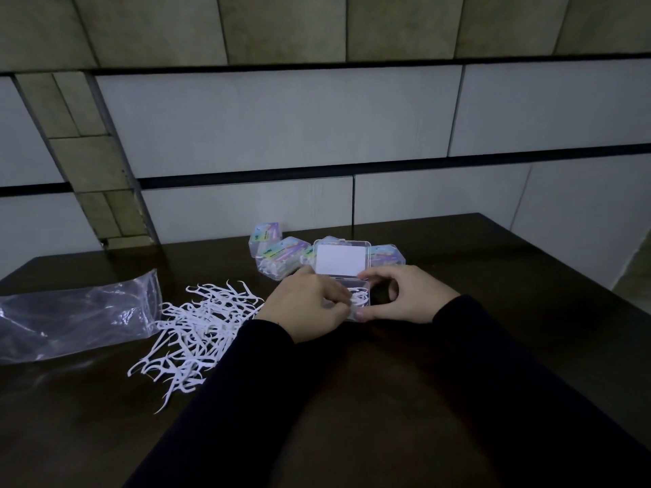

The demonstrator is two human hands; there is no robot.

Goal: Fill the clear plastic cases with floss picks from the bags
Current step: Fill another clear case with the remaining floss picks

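Floss picks (358, 298) lie inside the open clear case (343, 272) on the table (493, 276), pinched by the left hand (305, 304), while the right hand (405, 297) grips the case's right edge.

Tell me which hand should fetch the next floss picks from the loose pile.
Left. The left hand is next to the pile, which lies on its side of the open case. The right hand grips the case's right end, steadying it, and would have to cross over.
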